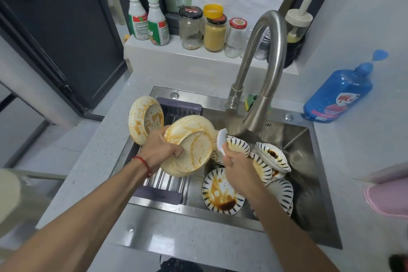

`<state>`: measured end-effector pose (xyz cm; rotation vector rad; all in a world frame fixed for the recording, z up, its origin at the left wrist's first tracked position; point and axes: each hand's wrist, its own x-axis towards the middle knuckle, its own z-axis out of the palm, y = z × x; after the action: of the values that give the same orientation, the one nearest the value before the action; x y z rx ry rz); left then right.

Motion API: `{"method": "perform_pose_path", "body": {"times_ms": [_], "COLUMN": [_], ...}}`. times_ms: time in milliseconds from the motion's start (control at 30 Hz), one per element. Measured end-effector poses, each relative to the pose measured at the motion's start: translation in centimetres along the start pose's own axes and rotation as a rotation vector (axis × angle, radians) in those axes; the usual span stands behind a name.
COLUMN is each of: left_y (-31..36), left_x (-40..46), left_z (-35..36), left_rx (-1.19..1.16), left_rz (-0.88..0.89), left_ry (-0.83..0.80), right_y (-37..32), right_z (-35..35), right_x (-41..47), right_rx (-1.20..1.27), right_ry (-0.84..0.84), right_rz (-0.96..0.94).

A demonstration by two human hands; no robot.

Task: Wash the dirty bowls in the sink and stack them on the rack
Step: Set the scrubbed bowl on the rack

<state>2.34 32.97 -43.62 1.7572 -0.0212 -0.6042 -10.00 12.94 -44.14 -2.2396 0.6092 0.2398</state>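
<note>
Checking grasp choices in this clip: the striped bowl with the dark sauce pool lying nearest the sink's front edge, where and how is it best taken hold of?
Probably by the rim. The striped bowl lies open side up and tilted, sauce pooled at its low, near edge. Its left rim stands exposed beside the rack, while other bowls crowd its right and the right hand hangs over its top. Come from the left, thumb inside the rim, fingers under the wall.

Rack (163,181) sits in the sink's (309,183) left side, bowls (223,192) piled to its right under the tap (262,68), jars (215,33) lined up behind.

Labels on the blue bottle (337,93) and green-capped spray bottles (145,22) (red, perhaps Chinese characters) are too blurred to read.
</note>
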Motion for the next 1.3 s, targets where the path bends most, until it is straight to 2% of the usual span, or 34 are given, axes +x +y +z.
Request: {"method": "perform_pose_path", "body": {"times_ms": [67, 200, 300, 367, 467, 633, 900, 1000, 1100, 1200, 1233, 1300], "left_y": [-0.4, -0.3, 0.5, 1.5, 1.5, 0.1, -1.8, -2.3, -2.7, -3.1, -3.0, -2.9], "left_x": [0.0, 0.0, 1.3, 2.3, 5.0, 8.9, 11.7, 12.0, 11.7, 11.3, 11.1, 11.2], "left_z": [-0.9, -1.9, -2.4, -2.9, -4.1, -4.2, -3.0, -3.3, -3.7, -4.4, -4.7, -5.1], "left_rx": [-0.051, -0.203, -0.336, -0.329, -0.145, 0.181, 0.306, 0.533, 0.754, 1.144, 1.210, 1.201], "left_rz": [-0.031, -0.039, -0.034, 0.010, 0.062, 0.001, -0.025, 0.027, 0.150, 0.250, 0.242, 0.226], "left_ry": [0.054, 0.123, 0.252, 0.365, 0.435, 0.486, 0.494, 0.534, 0.601, 0.658, 0.676, 0.658], "right_y": [-1.0, -1.2, -1.2, -0.6, 0.5, 3.1, 7.2, 8.3, 9.3, 9.7, 9.9, 10.0], "right_z": [0.9, 0.9, 1.6, 1.7, 1.4, 2.1, 1.8, 1.5, 1.3, 1.2, 1.1, 1.0], "right_x": [-0.1, 1.7, 1.6, 1.7, 1.7, 0.2, -1.9, -2.1, -2.2, -2.5, -2.5, -2.4], "right_rx": [-0.016, -0.074, -0.088, -0.059, 0.011, 0.021, 0.022, -0.087, -0.107, -0.177, -0.146, -0.118], "right_ry": [-0.033, -0.060, -0.047, -0.029, -0.012, -0.036, -0.054, -0.084, -0.080, -0.124, -0.119, -0.115], "right_rz": [-0.035, 0.015, 0.016, 0.018, 0.023, 0.009, 0.070, 0.040, 0.028, 0.008, 0.020, 0.034]}}
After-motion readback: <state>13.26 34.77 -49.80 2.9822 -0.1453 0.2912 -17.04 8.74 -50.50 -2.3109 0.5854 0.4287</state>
